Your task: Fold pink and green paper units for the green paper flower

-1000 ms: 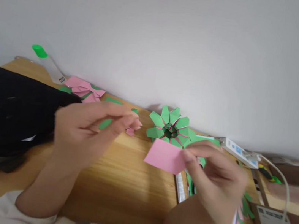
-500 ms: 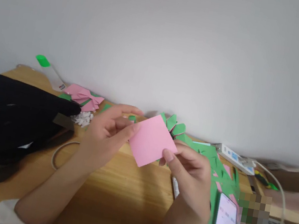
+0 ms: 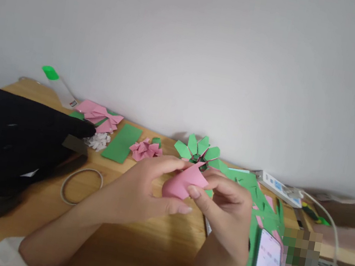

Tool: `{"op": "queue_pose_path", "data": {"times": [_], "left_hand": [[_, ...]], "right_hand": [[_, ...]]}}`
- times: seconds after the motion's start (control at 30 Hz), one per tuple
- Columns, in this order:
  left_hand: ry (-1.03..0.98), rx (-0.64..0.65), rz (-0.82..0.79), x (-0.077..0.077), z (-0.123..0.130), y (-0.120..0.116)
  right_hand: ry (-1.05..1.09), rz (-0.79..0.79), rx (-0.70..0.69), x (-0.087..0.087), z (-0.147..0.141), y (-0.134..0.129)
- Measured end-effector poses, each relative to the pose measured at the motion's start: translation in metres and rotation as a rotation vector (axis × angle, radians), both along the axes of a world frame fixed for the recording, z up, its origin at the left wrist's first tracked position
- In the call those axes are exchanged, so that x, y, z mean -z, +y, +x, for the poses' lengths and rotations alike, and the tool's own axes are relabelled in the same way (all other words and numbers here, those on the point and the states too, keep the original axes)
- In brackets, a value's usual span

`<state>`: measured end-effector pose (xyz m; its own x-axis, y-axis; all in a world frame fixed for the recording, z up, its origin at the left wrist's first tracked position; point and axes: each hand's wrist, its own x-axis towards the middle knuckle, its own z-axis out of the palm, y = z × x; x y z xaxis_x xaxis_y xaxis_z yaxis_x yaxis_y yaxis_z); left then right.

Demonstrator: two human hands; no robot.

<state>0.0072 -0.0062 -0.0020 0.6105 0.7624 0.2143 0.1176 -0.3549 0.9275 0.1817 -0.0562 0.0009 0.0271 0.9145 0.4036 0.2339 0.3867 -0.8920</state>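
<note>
A square of pink paper (image 3: 184, 182) is held above the table, curled over on itself with a rounded bend at its left and no sharp crease that I can see. My right hand (image 3: 228, 208) pinches its right corner between thumb and fingers. My left hand (image 3: 138, 190) curves round the bent side; its forefinger presses at the top edge and its thumb stretches below the paper. The left hand's other fingers are hidden. Behind the paper stands a ring of green folded paper petals (image 3: 202, 146). A pink folded paper flower (image 3: 145, 150) lies beyond my left hand.
A green paper rectangle (image 3: 122, 144), pink folded pieces (image 3: 103, 117) and white scraps (image 3: 97, 141) lie at the back left. A tape ring (image 3: 65, 186) and black bag (image 3: 18, 137) are nearer. Rightward are green sheets (image 3: 247, 184), a phone (image 3: 268, 259) and a power strip (image 3: 276, 187).
The pink square was flat and is now curled over to the right. My left hand has moved right and turned, uncovering the green rectangle and pink flower. My right hand has barely moved.
</note>
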Motion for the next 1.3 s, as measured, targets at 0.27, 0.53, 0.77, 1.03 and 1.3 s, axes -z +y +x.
{"op": "queue_pose_path", "data": {"times": [0.27, 0.53, 0.77, 1.03, 1.3], "left_hand": [[0.012, 0.122, -0.027, -0.001, 0.001, -0.005], [-0.113, 0.153, -0.135, -0.002, 0.004, -0.005], [-0.268, -0.073, -0.408, 0.001, -0.005, 0.005], [-0.102, 0.043, -0.170, 0.007, -0.021, 0.021], [0.096, 0.159, -0.137, -0.005, -0.011, 0.015]], "right_hand": [[-0.001, 0.027, -0.007, -0.003, -0.004, 0.001], [-0.074, 0.045, 0.017, -0.002, -0.004, -0.001], [-0.203, 0.088, -0.108, -0.011, 0.014, -0.003], [-0.355, 0.027, -0.361, -0.016, 0.017, -0.005], [-0.333, -0.065, -0.240, -0.012, 0.018, -0.003]]}}
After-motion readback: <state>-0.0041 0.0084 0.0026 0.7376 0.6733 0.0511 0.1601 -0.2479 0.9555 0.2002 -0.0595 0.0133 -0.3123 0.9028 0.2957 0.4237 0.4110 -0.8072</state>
